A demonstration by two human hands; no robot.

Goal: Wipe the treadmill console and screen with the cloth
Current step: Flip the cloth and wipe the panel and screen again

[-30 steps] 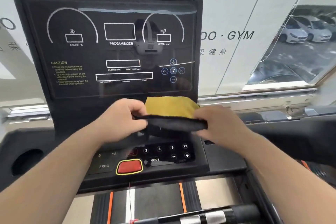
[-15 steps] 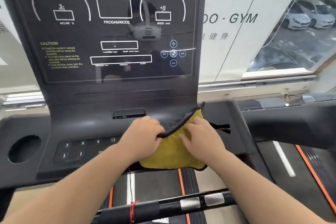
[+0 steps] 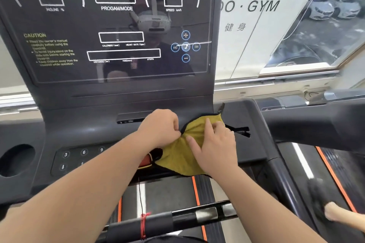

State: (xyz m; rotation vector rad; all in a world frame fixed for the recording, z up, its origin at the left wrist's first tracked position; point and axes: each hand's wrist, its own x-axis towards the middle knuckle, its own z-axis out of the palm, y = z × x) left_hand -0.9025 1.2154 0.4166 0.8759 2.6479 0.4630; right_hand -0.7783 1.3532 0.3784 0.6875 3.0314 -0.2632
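Setting: gym window wall behind the treadmill console (image 3: pixel 243 144), cars parked outside.
Screen (image 3: pixel 118 25): dark and upright above your hands — white outlines and CAUTION text on it.
Cloth (image 3: pixel 183 156): yellow with a dark edge, spread over the console's right-centre.
Left hand (image 3: pixel 160 128): your fist is closed, pinching the cloth's upper edge.
Right hand (image 3: pixel 215 146): fingers flat — pressing the cloth down.
Keypad (image 3: pixel 83 156): number buttons left of your forearm.

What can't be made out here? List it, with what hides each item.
- Head view: keypad right half, covered by the left forearm and the cloth.
- Red stop button: mostly under the left wrist and cloth.
- Screen top: cut off by the frame's upper edge.
- Caution text: too blurred to read fully.
- Left hand fingertips: curled into the cloth fold; right hand lies flat on it.
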